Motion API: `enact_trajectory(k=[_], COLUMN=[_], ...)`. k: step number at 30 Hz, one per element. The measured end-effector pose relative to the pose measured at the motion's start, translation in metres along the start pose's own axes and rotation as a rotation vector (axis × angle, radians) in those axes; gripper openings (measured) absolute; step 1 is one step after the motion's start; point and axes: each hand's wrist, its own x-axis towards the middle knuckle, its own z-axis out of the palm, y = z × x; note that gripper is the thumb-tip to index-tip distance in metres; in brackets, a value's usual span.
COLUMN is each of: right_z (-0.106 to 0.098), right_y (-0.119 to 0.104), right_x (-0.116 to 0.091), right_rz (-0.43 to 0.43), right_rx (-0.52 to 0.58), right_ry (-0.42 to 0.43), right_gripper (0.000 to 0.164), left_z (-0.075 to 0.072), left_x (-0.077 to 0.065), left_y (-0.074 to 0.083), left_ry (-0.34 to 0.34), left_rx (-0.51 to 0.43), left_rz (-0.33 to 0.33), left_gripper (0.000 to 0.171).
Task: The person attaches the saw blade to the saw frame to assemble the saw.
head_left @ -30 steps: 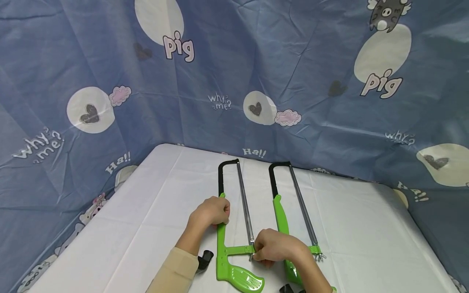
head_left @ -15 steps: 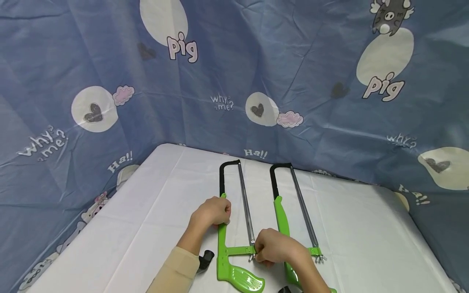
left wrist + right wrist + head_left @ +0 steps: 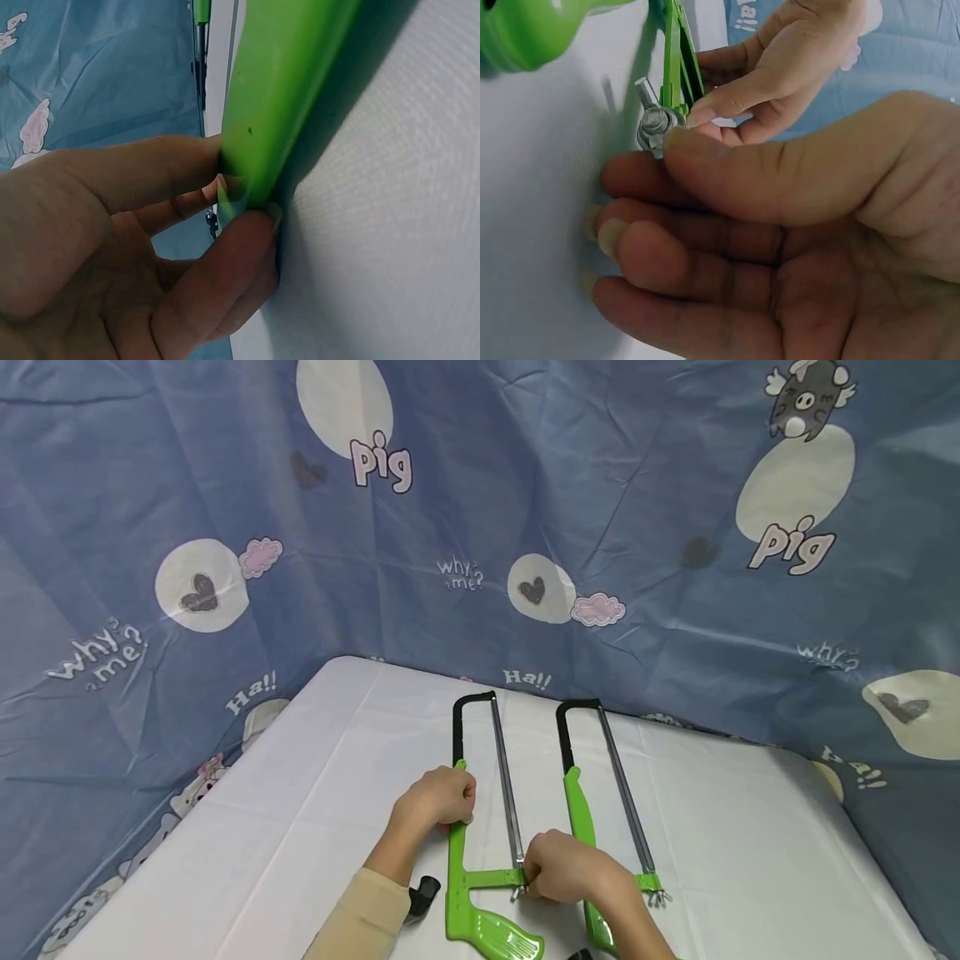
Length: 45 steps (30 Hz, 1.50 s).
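A hacksaw with a green frame, black front bow and grey blade lies flat on the white-covered table. My left hand pinches its frame between thumb and fingers; the left wrist view shows the green bar close up. At the blade's near end, my right hand pinches a silver wing nut with thumb and index finger, the other fingers curled below. The hacksaw's green handle points toward me. Partly under my right forearm lies a second, matching hacksaw.
A black fitting lies beside my left sleeve, and another dark piece shows at the bottom edge. White cloth covers the table. Blue printed fabric hangs behind and along the left side.
The head view has tilted slightly, so everything sits a little lower in it. My left hand keeps its place on the frame. My right fingers have shifted slightly at the wing nut.
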Motion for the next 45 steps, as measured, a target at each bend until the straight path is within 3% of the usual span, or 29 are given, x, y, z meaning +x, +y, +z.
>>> enact_trajectory(k=[13, 20, 29, 40, 45], right_z=[0.001, 0.004, 0.004, 0.007, 0.015], right_y=[0.001, -0.001, 0.002, -0.01, -0.021], right_x=[0.001, 0.001, 0.001, -0.003, 0.001], right_rz=[0.035, 0.023, 0.023, 0.034, 0.118], right_rx=[0.025, -0.006, -0.015, -0.161, -0.305], right_ry=[0.02, 0.061, 0.042, 0.134, 0.202], right_gripper=[0.024, 0.04, 0.031, 0.05, 0.043], left_z=[0.0, 0.0, 0.0, 0.001, 0.001], left_x=[0.0, -0.001, 0.001, 0.0, 0.001], left_y=[0.003, 0.004, 0.003, 0.002, 0.001], left_ry=[-0.005, -0.006, -0.005, -0.001, -0.002], left_rx=[-0.002, -0.001, -0.002, -0.009, -0.004], left_rz=[-0.006, -0.001, -0.002, 0.004, 0.003], left_gripper=[0.02, 0.02, 0.02, 0.02, 0.02])
